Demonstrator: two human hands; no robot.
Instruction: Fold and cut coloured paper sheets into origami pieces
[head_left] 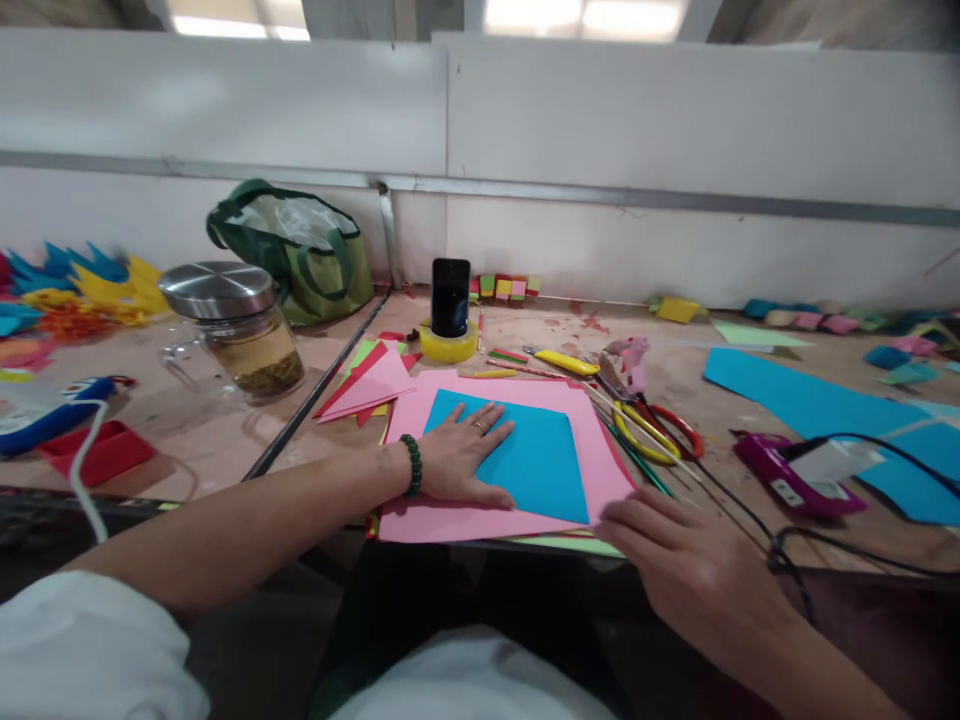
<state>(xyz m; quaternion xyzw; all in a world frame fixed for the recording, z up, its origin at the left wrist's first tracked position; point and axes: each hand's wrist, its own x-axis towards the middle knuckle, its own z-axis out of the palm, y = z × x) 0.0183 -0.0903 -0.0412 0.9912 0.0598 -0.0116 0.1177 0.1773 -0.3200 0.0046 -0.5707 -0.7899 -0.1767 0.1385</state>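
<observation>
My left hand lies flat with fingers spread on a blue paper square, pressing its left side. The blue square rests on a larger pink sheet at the table's front edge. There is a green bead bracelet on my left wrist and a ring on one finger. My right hand sits at the pink sheet's lower right corner, fingers curled down at the paper's edge; what they grip is hidden.
Scissors with yellow and red handles, pens and a yellow cutter lie right of the sheets. A phone stands in a tape roll. A glass jar, green bag, folded pink paper, magenta glue gun and blue sheets surround.
</observation>
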